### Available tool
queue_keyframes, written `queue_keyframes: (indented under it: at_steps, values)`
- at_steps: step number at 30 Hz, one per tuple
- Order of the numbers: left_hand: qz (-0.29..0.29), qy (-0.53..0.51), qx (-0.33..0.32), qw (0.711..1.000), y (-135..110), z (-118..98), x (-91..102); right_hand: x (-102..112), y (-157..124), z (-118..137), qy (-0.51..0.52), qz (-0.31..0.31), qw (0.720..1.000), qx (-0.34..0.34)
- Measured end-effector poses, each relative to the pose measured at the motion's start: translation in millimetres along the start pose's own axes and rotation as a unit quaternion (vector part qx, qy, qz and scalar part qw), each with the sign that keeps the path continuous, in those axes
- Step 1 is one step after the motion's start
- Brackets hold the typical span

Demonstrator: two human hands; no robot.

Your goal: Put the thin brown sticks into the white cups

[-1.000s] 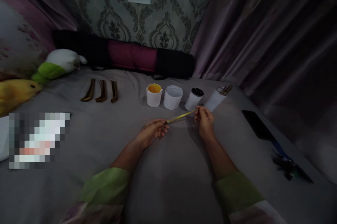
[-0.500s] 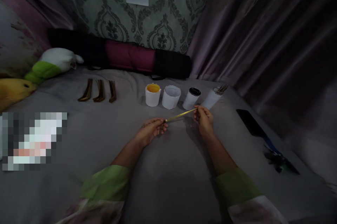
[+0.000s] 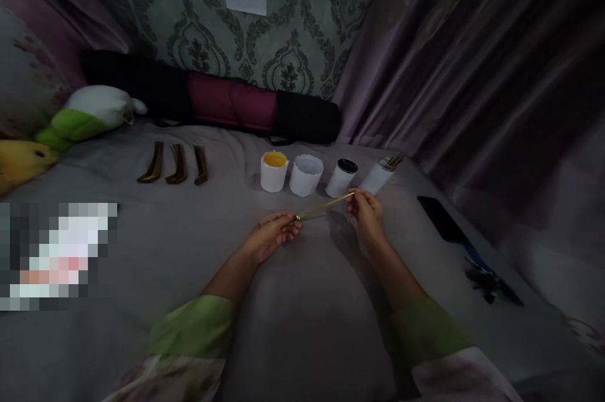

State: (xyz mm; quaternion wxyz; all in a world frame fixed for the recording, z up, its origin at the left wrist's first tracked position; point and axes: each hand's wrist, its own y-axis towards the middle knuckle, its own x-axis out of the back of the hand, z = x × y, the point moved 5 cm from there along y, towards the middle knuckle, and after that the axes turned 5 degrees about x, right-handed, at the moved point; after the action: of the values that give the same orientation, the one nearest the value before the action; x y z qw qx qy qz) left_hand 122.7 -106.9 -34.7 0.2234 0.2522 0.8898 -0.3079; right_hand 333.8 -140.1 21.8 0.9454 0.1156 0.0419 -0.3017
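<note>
A thin golden-yellow strip [image 3: 326, 204] stretches between my two hands, rising slightly to the right. Its left end, with a small shiny bit, is pinched in the fingers of my left hand [image 3: 271, 235]. My right hand [image 3: 366, 210] grips the other end between thumb and fingers. Just beyond stand a white cup with yellow inside [image 3: 273, 176], a plain white cup [image 3: 305, 178] and a white cylinder with a black top [image 3: 341, 180]. Behind my right hand, a pale jar [image 3: 376, 175] tilts in view, with several thin brown sticks [image 3: 395, 161] poking out.
Three brown bent bundles [image 3: 176, 166] lie on the grey sheet [image 3: 312, 326] at the left. A black phone-like slab [image 3: 442, 218] and a dark cluttered item with a blue strap [image 3: 491, 282] are at the right. Plush toys [image 3: 94, 109] and a long black-and-maroon bag [image 3: 231, 101] line the back.
The view has shifted slightly, so the items at the right edge sit a little further left. Both hands keep their hold on the strip and have barely moved.
</note>
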Motion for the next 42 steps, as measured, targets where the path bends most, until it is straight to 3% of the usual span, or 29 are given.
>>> queue_keyframes:
  at_steps: [10, 22, 33, 42]
  values:
    - [-0.006, -0.013, -0.002, 1.000, 0.6, -0.2, 3.5, 12.8, 6.7, 21.5, -0.025, -0.013, 0.999, 0.021]
    - [-0.013, -0.041, -0.002, 0.999, -3.1, -4.1, 4.5, 50.9, 39.7, 80.5, -0.036, -0.053, 0.992, 0.108]
    - [-0.018, -0.049, 0.003, 0.999, -4.9, -5.3, 3.9, 87.9, 68.0, 135.4, -0.073, -0.162, 0.971, 0.162]
    - [-0.009, -0.047, 0.001, 0.999, -3.4, -4.2, 4.7, 114.1, 90.8, 162.3, -0.098, -0.218, 0.954, 0.184]
